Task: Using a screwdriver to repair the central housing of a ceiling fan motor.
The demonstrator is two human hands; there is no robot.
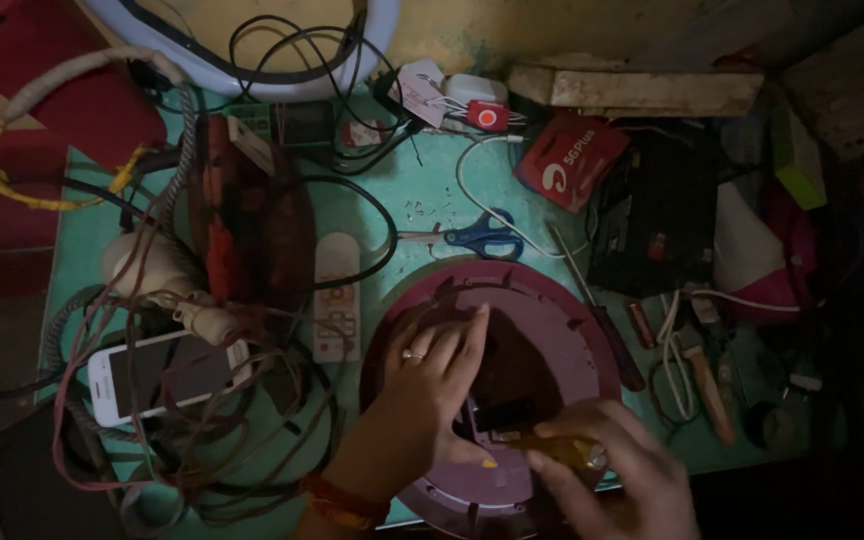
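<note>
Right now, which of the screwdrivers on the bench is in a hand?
The yellow-handled screwdriver, gripped by the right hand over the round maroon casing. The dark-handled screwdriver lies untouched on the green table.

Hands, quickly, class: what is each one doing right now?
Left hand: open, resting flat on the round maroon base.
Right hand: closed around a yellow-handled tool.

Left hand (pixel 439 372) lies flat on round maroon base (pixel 572 330), ring on one finger. Right hand (pixel 620 470) grips yellow-handled screwdriver (pixel 552 447) at base's centre. Scissors (pixel 472 237), remote (pixel 337 297), phone (pixel 157 375) & wires (pixel 202 460) nearby on green table (pixel 422 190).
</note>
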